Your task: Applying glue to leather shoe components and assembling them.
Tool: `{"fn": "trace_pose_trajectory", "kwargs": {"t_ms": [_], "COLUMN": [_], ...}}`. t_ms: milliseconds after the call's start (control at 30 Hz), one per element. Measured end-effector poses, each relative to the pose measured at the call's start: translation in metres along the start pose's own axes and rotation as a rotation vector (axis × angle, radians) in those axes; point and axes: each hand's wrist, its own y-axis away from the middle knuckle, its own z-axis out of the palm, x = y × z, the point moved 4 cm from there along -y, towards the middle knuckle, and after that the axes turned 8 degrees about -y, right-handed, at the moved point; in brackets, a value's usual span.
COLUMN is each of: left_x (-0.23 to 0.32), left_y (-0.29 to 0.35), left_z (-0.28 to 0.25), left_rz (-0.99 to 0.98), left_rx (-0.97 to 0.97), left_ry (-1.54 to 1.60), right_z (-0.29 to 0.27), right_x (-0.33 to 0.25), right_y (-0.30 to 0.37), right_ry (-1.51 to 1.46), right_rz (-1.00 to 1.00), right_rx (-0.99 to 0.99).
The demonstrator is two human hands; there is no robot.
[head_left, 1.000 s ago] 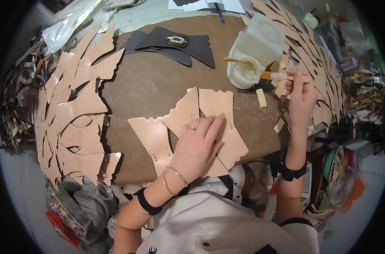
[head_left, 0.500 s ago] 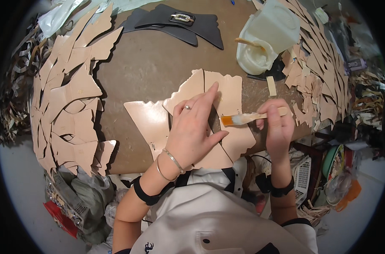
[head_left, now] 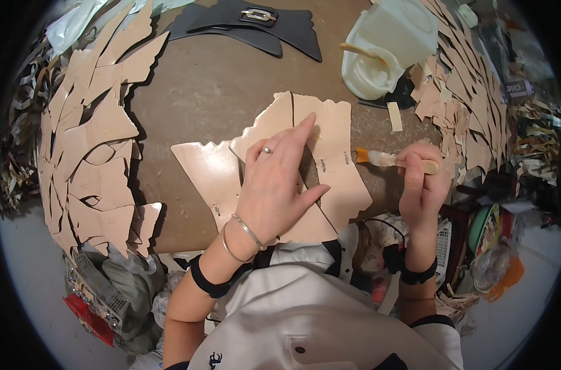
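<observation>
My left hand [head_left: 276, 179] lies flat with its fingers stretched over several overlapping tan leather pieces [head_left: 338, 131] that have scalloped edges and small slits. A ring and two bangles are on this hand and wrist. Just right of the pieces, my right hand [head_left: 423, 180] is closed around the pale handle of a glue brush [head_left: 379, 158]. Its orange bristles point left and hover beside the rightmost piece's edge. Whitish glue coats the lower part of the handle. A cut-open white plastic jug [head_left: 379, 68] with white paste and a stick in it stands farther off, at the upper right.
Heaped tan leather pieces [head_left: 105, 179] cover the table's left side, and another pile [head_left: 462, 117] spreads along the right. Black leather pieces with a buckle [head_left: 259, 24] lie at the far edge. A small cream strip [head_left: 394, 116] rests on the brown table [head_left: 188, 92] below the jug.
My right hand has drawn the brush to the right, off the rightmost leather piece to just past its edge. My left hand stays pressed on the pieces. The whole view has shifted slightly.
</observation>
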Motion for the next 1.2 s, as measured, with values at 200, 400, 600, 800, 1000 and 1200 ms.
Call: {"fn": "trace_pose_trajectory", "kwargs": {"t_ms": [200,400,600,800,1000,1200], "left_x": [0.0,0.003,-0.013,-0.023,-0.032,-0.032], "left_y": [-0.002,0.007,0.036,0.05,0.048,0.05], "left_z": [-0.001,-0.02,-0.05,-0.044,-0.037,-0.037], "left_rz": [0.002,0.067,-0.042,-0.056,-0.084,-0.095], "left_rx": [-0.001,0.081,0.004,0.034,0.034,0.032], "left_ry": [0.023,0.004,-0.089,-0.112,-0.041,-0.018], "right_z": [0.01,-0.023,-0.013,-0.042,0.025,0.089], "right_x": [-0.005,0.029,0.057,0.064,-0.005,-0.032], "right_y": [-0.011,-0.058,-0.06,-0.038,-0.002,0.018], "right_ry": [-0.005,-0.338,-0.403,-0.42,-0.643,-0.45], "right_rz": [0.001,0.22,0.278,0.373,0.369,0.258], "right_rx": [-0.029,0.444,0.461,0.543,0.102,-0.14]}}
